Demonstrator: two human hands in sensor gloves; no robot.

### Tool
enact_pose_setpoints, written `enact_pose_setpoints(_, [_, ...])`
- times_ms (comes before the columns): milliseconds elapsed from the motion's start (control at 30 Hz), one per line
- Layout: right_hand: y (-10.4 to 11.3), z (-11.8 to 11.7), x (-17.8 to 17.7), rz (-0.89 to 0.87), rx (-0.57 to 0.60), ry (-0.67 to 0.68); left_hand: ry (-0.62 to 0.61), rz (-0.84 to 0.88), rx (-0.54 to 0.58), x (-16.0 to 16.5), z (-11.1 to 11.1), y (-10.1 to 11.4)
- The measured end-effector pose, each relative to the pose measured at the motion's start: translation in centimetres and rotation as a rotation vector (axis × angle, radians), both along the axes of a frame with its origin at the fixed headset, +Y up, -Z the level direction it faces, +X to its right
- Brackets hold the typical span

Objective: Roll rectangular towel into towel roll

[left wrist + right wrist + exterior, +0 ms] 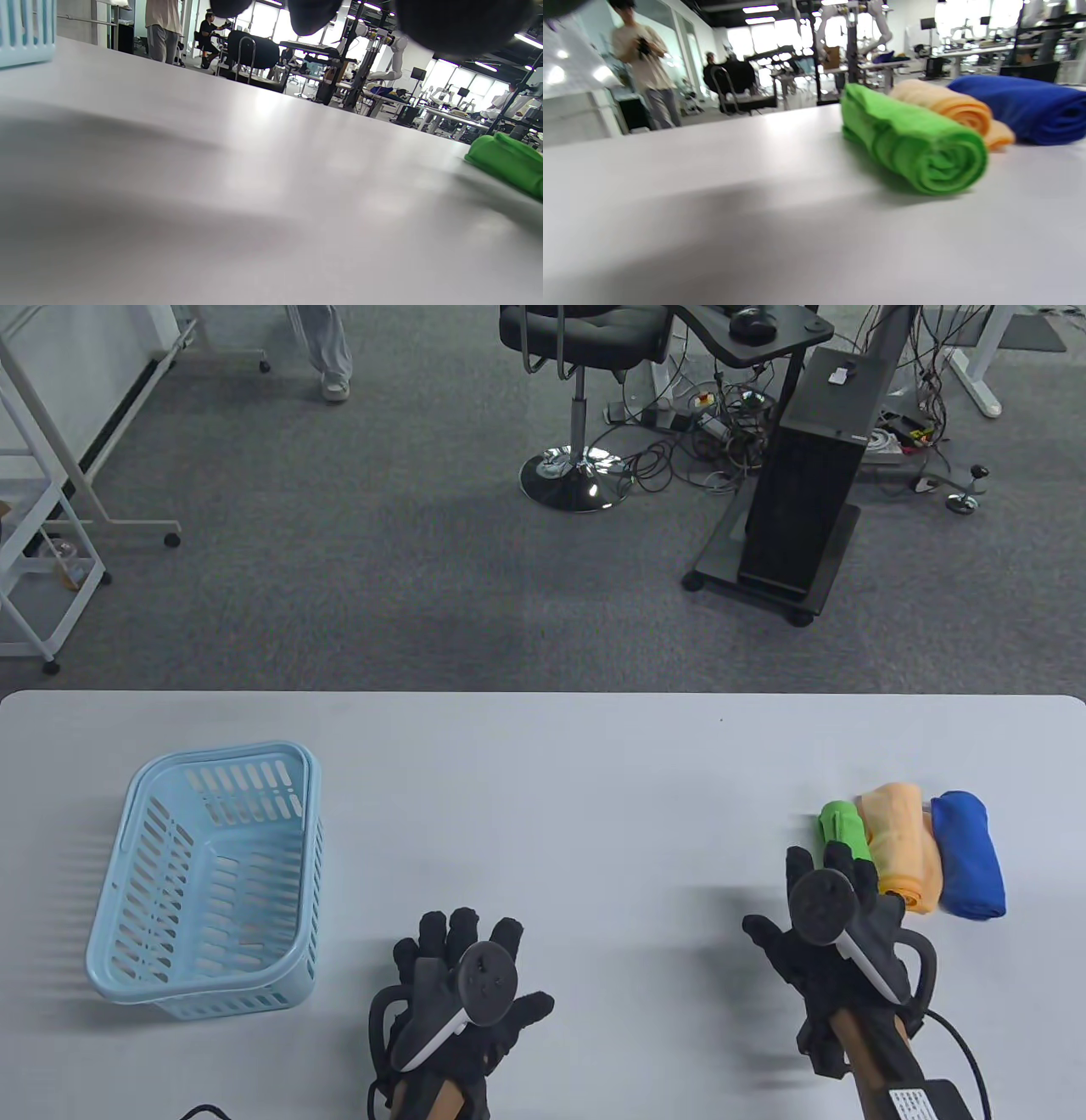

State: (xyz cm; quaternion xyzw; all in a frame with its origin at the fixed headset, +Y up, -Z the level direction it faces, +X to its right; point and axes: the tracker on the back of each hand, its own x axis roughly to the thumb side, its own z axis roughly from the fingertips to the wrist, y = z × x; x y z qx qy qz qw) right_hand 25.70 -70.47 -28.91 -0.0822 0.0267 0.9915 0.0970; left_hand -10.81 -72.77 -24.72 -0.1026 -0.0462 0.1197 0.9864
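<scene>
Three rolled towels lie side by side at the table's right: a green roll (841,827) (916,144), an orange roll (904,848) (950,106) and a blue roll (967,853) (1022,106). My right hand (827,874) hovers just in front of the green roll's near end with its fingers spread and straight. The right wrist view shows that roll lying free, with its spiral end facing the camera. My left hand (462,929) is held flat over the table's front middle and holds nothing. The left wrist view shows only its fingertips (314,12) and the green roll (509,165).
A light blue slotted plastic basket (225,752) (25,34) stands at the table's left with nothing in it. The white table (551,814) stretches between basket and towels. Beyond the far edge are carpet, a chair, a black stand, and a person.
</scene>
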Motion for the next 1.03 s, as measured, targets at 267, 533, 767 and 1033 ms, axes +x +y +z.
enact_pose_setpoints(267, [-1.4, 2.7, -2.1, -0.035, 0.099, 0.123, 0.011, -0.014, 0.023, 0.0, 0.0, -0.1])
enact_pose_setpoints(533, [-3.5, 2.7, -2.6, 0.003, 0.055, 0.168, 0.016, -0.015, 0.016, -0.1, -0.4, -0.6])
enact_pose_setpoints(767, [-3.4, 2.7, -2.4, 0.027, 0.018, 0.172, -0.009, -0.037, 0.03, 0.2, -0.4, -0.7])
enact_pose_setpoints(1033, [-3.8, 2.6, -2.4, 0.027, -0.031, 0.173, -0.008, -0.052, 0.024, 0.2, -0.4, -0.7])
